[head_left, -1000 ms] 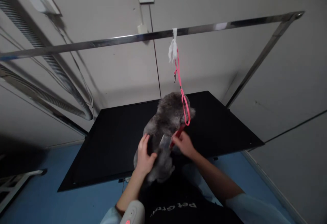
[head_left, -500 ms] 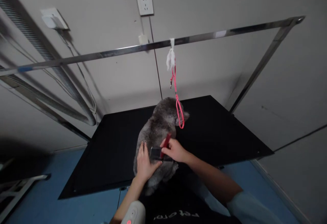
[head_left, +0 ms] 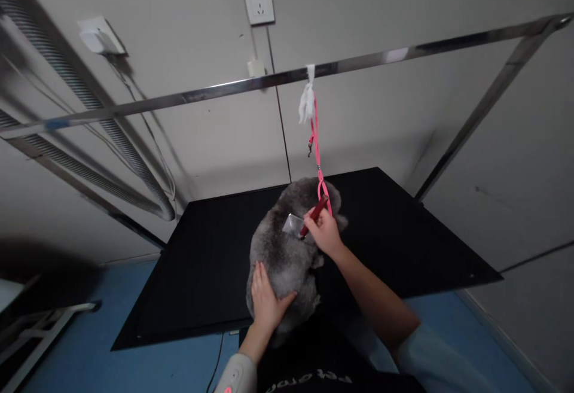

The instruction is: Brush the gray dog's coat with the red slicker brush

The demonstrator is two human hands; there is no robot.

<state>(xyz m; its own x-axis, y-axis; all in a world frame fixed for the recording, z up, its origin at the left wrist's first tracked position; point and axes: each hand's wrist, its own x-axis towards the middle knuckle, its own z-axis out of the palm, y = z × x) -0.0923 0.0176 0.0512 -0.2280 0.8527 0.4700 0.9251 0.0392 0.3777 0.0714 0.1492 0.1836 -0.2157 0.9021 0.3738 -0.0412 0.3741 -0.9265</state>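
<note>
Grey-furred pet (head_left: 281, 261), beneath my spread left hand (head_left: 266, 301), could be scratched if it twisted against the red-handled slicker brush (head_left: 293, 225) gripped in my right hand (head_left: 325, 233) farther ahead.

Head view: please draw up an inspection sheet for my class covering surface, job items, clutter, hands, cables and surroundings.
Surface: black table, flat.
Job items: grey-furred animal on the table; red-handled slicker brush at its back.
Clutter: pink lead hanging from a metal bar.
Hands: left hand spread on the animal's fur; right hand gripping the brush.
Cables: thin cable running down from a white plug; black cable below the table's near edge.
Surroundings: grey corrugated hose, wall socket, blue floor.
</note>
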